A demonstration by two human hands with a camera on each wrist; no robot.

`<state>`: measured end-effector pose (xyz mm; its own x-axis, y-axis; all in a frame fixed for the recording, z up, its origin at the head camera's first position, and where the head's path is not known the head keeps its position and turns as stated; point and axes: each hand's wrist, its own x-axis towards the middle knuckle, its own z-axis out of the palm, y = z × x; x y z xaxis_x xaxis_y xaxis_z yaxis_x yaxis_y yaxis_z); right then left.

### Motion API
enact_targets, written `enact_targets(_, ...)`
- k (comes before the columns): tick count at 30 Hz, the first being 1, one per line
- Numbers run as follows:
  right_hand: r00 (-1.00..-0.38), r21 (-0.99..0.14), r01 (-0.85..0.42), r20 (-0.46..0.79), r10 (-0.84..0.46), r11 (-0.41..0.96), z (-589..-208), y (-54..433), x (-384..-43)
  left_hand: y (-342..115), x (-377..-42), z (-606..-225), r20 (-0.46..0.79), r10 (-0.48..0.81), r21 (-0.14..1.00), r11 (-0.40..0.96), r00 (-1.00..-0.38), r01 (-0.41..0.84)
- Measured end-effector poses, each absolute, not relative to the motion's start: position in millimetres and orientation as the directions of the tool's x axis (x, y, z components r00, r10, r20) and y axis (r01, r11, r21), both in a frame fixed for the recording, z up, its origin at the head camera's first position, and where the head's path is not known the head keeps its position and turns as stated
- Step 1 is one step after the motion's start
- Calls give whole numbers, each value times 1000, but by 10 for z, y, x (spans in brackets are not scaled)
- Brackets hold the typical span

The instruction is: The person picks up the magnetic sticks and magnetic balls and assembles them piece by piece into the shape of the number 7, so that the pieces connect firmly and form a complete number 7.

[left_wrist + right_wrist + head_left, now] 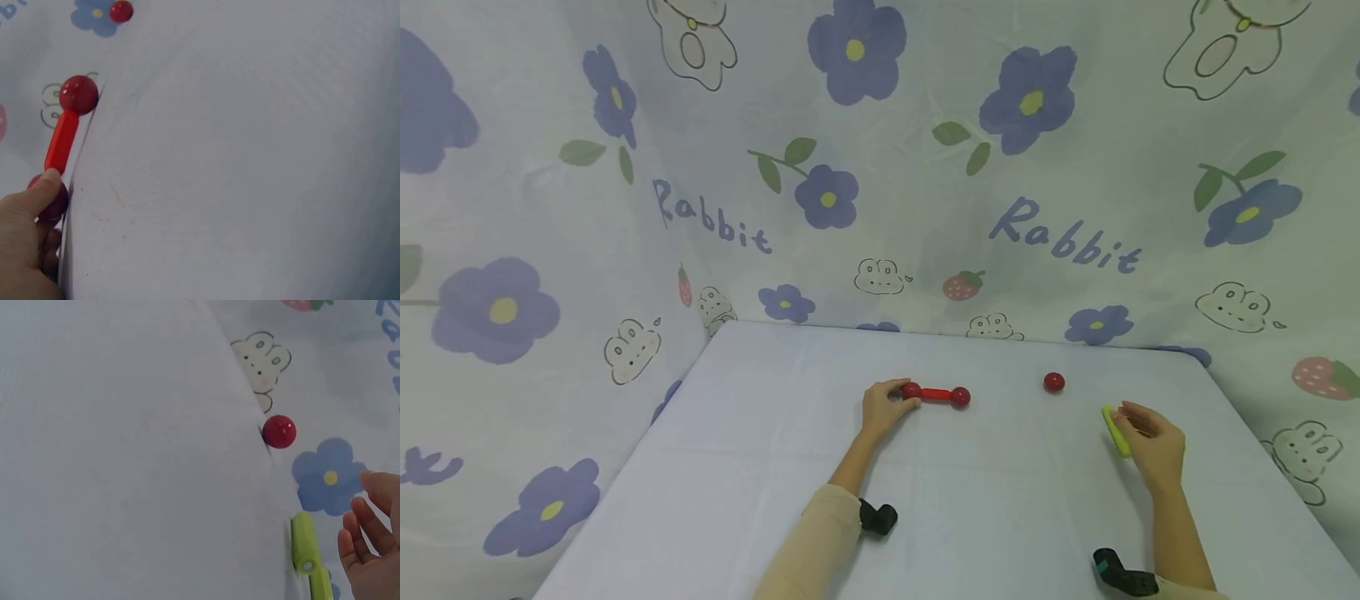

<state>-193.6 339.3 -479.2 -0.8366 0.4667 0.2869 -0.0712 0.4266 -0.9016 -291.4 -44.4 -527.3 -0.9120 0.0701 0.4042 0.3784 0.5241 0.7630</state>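
My left hand (882, 410) holds a red ball (57, 201) between thumb and fingers. That ball sits at one end of a short red rod (936, 395), and a second red ball (960, 397) is on its other end. My right hand (1159, 448) is beside a yellow-green rod (1116, 432). In the right wrist view its fingers are spread loosely and stand apart from two yellow-green pieces: an upper one (305, 540) with a small round metal spot at its end, and a lower one (320, 586) partly cut off by the frame.
A loose red ball (1054, 382) lies toward the back of the white table (992, 500), between the two hands. Behind the table hangs a cloth (917, 208) printed with flowers and rabbits. Each wrist bears a black device (878, 518).
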Motion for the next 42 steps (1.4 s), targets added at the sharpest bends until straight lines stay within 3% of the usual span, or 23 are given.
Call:
enact_targets(6,-801,-899,31,239,549,436,-4838,3488,-1907,-439,-2923,-5273,421,66,758,523,-905,391)
enact_targets(16,-814,-888,206,79,575,412,-4997,3594,-1890,-430,-2937,-5288,411,64,763,523,-910,381)
enact_targets(26,-830,-864,218,80,552,453,-5040,3567,-1898,-426,-2932,-5279,434,61,752,525,-899,399)
enact_targets(42,-875,-728,226,140,463,647,-5116,3475,-1970,-429,-2899,-5275,430,54,755,525,-901,392)
